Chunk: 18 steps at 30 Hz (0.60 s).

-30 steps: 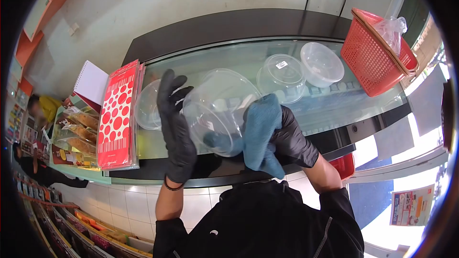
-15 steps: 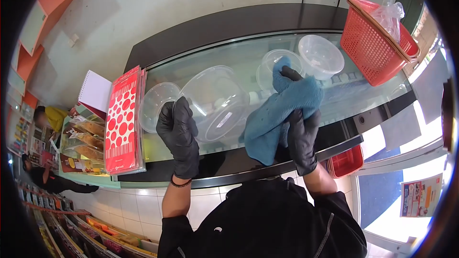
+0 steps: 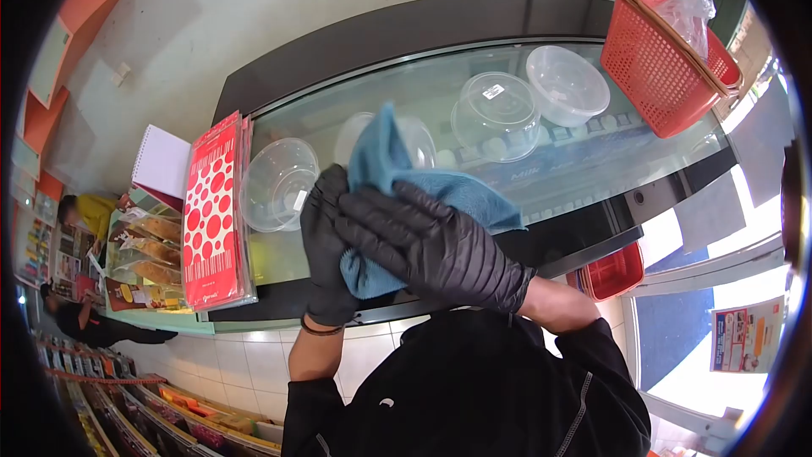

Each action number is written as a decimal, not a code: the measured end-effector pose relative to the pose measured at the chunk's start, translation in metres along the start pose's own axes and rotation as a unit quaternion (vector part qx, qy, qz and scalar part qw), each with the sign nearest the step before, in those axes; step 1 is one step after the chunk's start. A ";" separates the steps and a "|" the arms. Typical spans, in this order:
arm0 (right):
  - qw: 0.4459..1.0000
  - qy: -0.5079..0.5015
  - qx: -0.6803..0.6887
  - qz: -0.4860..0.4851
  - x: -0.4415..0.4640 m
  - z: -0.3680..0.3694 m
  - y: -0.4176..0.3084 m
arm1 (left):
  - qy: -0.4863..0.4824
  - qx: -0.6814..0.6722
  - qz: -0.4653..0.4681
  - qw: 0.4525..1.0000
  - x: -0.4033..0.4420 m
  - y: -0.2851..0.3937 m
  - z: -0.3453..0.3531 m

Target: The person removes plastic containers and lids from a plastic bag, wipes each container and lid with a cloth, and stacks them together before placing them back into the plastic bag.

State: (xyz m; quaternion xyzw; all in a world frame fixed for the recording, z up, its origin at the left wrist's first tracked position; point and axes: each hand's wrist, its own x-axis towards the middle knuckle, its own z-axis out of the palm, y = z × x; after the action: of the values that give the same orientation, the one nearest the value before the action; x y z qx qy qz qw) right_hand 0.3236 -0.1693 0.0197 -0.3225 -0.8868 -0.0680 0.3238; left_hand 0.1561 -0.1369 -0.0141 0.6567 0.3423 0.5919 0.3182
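Both my hands wear black gloves and meet at the blue cloth (image 3: 379,152). My right hand (image 3: 436,245) presses the cloth, its fingers reaching across toward my left hand (image 3: 326,245), which stands upright on the cloth's left side. Behind the cloth is a large clear bowl (image 3: 416,140), mostly hidden; whether my left hand still grips it does not show. A clear round container (image 3: 279,182) lies on the glass left of my hands. Farther right sit a clear container with a white label (image 3: 499,123) and a clear bowl (image 3: 565,89).
Red dotted packets (image 3: 211,211) and a spiral notepad (image 3: 161,165) stand at the counter's left, beside packaged bread (image 3: 156,250). A pink basket (image 3: 655,68) holding a plastic bag is at the right end. A red basket (image 3: 613,271) is below. Two people are at far left.
My right hand has brought the blue cloth left, from the right side of the large clear bowl to my left hand. The cloth now covers much of the bowl.
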 end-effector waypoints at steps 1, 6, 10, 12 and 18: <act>1.000 -0.013 -0.004 -0.024 -0.005 0.008 -0.002 | -0.009 -0.013 -0.010 1.000 0.005 0.009 -0.003; 0.983 -0.061 0.169 0.038 -0.045 0.030 0.007 | 0.102 -0.509 -0.237 0.821 0.011 0.015 -0.019; 0.871 -0.067 0.417 0.253 -0.046 0.030 0.006 | 0.045 -0.326 -0.163 0.930 -0.010 0.007 -0.015; 0.934 -0.093 0.244 0.246 -0.018 -0.009 0.009 | -0.005 -0.347 -0.170 0.923 -0.015 0.006 -0.008; 0.798 0.304 0.417 0.311 -0.040 0.000 0.029 | 0.095 -0.150 -0.141 0.974 -0.020 0.006 0.019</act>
State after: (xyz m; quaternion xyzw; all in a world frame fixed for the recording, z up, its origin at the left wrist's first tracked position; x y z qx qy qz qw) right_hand 0.3646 -0.1675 -0.0074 -0.3777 -0.5377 0.3182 0.6833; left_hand 0.1738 -0.1569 -0.0224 0.4877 0.3676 0.6450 0.4593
